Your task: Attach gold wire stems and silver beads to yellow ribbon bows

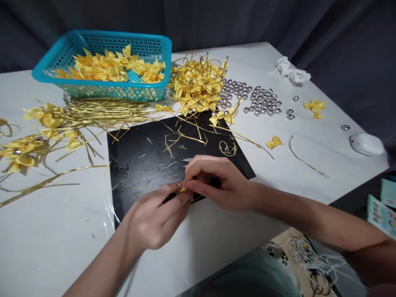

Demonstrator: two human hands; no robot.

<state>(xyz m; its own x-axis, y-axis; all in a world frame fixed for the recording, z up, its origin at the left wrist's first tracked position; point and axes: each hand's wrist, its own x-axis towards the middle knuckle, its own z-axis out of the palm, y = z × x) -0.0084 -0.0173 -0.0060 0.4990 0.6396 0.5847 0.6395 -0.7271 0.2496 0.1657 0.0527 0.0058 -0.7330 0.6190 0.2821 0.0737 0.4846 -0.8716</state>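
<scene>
My left hand (157,216) is closed, its thumb and fingers pinching a small yellow ribbon bow (183,189) that is mostly hidden. Against it, the thumb and fingertips of my right hand (216,179) are pinched together at the same bow. Both hands are over the near edge of a black mat (142,152). Just behind the right fingers a grey pointed tip (186,161) shows; the rest of it is covered. Short gold wire clippings (169,144) lie scattered on the mat.
A blue basket (114,86) of yellow bows stands at the back left. In front lies a bundle of gold wire ties (105,111). Finished-looking bows (198,82) are heaped beside silver beads (264,101). Crumpled tissue (292,71) and a white mouse-shaped object (366,143) sit at right.
</scene>
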